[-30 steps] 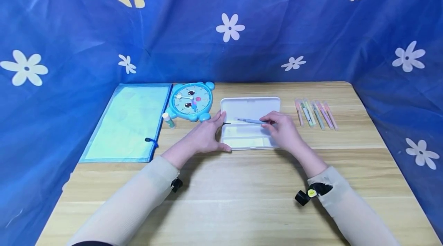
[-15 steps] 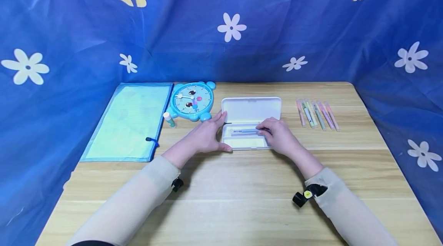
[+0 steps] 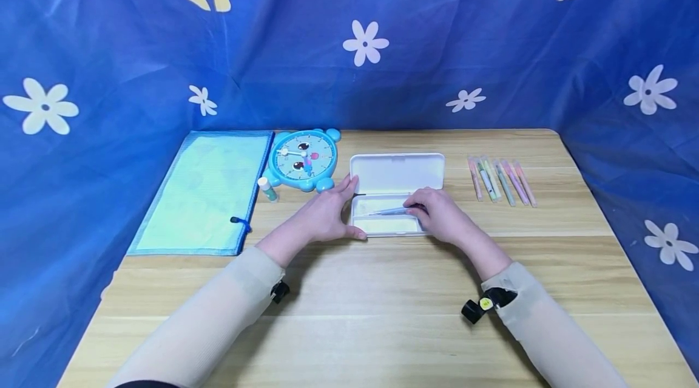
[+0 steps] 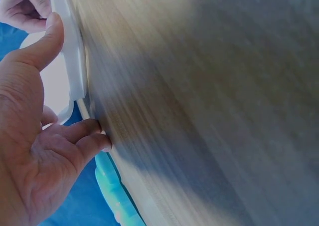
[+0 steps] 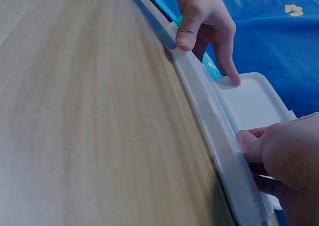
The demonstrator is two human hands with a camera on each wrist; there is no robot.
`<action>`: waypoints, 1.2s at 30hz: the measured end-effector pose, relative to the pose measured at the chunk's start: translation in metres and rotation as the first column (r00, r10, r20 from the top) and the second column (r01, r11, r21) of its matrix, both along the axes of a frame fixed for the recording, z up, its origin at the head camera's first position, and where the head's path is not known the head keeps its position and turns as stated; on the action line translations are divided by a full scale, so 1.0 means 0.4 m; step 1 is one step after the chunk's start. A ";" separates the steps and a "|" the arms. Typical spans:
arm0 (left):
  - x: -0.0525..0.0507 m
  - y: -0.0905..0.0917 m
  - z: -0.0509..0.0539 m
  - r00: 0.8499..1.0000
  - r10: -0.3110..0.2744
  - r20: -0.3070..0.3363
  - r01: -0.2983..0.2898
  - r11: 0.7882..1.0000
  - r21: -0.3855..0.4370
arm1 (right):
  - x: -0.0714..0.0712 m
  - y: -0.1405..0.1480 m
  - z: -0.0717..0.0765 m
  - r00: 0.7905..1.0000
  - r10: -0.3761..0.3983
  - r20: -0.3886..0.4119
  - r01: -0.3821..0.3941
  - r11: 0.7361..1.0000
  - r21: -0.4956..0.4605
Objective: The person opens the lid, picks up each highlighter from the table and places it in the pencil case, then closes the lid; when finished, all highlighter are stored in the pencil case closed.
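A white pencil case (image 3: 397, 172) lies on the table with its lid tipped back. At its left end is my left hand (image 3: 327, 215), thumb on the front corner and index finger against the lid, steadying it with fingers spread. My right hand (image 3: 439, 212) pinches one end of a slim grey-blue pen (image 3: 389, 211), whose tip points left inside the case's bottom tray. In the right wrist view, the right thumb and fingers (image 5: 251, 143) reach over the case's front wall (image 5: 214, 131); the pen is hidden there. The left wrist view shows the left thumb (image 4: 52, 39) at the case edge.
Several pastel pens (image 3: 499, 181) lie in a row right of the case. To the left are a blue toy clock (image 3: 303, 160), a small glue stick (image 3: 267, 189) and a light-blue zip folder (image 3: 202, 194). A blue flowered cloth (image 3: 284, 60) hangs behind the wooden table (image 3: 371, 309).
My right hand has brought the pen down from in front of the lid into the case's tray, and the pen's angle has shifted slightly. My left hand stays in place.
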State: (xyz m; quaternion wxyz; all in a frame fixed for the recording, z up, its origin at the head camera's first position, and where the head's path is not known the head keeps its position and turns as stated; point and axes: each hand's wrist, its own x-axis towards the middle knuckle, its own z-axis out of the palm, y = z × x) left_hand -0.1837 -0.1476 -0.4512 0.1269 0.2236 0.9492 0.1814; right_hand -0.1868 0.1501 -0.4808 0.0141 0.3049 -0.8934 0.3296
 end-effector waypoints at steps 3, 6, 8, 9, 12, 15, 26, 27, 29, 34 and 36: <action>0.000 0.001 0.001 1.000 -0.002 0.000 0.002 1.000 0.000 | -0.001 0.003 0.004 1.000 -0.001 0.003 0.001 1.000 0.004; 0.000 0.002 0.000 1.000 -0.004 -0.001 0.004 1.000 -0.001 | 0.000 0.005 0.012 1.000 -0.012 0.019 0.013 1.000 -0.015; 0.000 0.002 0.000 1.000 -0.005 0.001 0.005 1.000 0.000 | 0.001 0.009 0.020 0.999 -0.026 0.023 0.026 0.999 -0.032; 0.000 0.002 0.000 1.000 -0.004 0.002 0.004 1.000 -0.001 | 0.002 0.012 0.026 0.999 -0.035 0.024 0.036 0.998 -0.047; 0.000 0.001 0.000 1.000 -0.002 0.002 0.002 1.000 -0.005 | 0.003 0.028 0.046 0.998 -0.064 0.011 0.065 0.994 -0.093; -0.001 0.000 0.000 1.000 -0.001 -0.002 0.001 1.000 0.001 | 0.001 0.052 0.065 0.994 -0.107 -0.019 0.103 0.983 -0.151; -0.006 -0.003 -0.004 1.000 -0.008 -0.009 0.008 1.000 0.008 | -0.032 0.170 0.080 0.923 -0.384 -0.009 0.369 0.893 -0.257; -0.006 -0.003 -0.004 1.000 -0.008 -0.008 0.008 1.000 0.008 | -0.034 0.181 0.076 0.914 -0.405 0.007 0.394 0.883 -0.255; -0.006 -0.002 -0.004 1.000 -0.008 -0.005 0.008 1.000 0.010 | -0.037 0.201 0.069 0.893 -0.449 0.034 0.444 0.866 -0.229; -0.005 -0.001 -0.005 1.000 -0.008 -0.003 0.008 1.000 0.007 | -0.031 0.237 0.054 0.852 -0.523 0.001 0.522 0.850 -0.068; -0.006 -0.002 -0.005 1.000 -0.008 -0.001 0.008 1.000 0.006 | -0.030 0.244 0.047 0.843 -0.537 -0.019 0.537 0.843 -0.008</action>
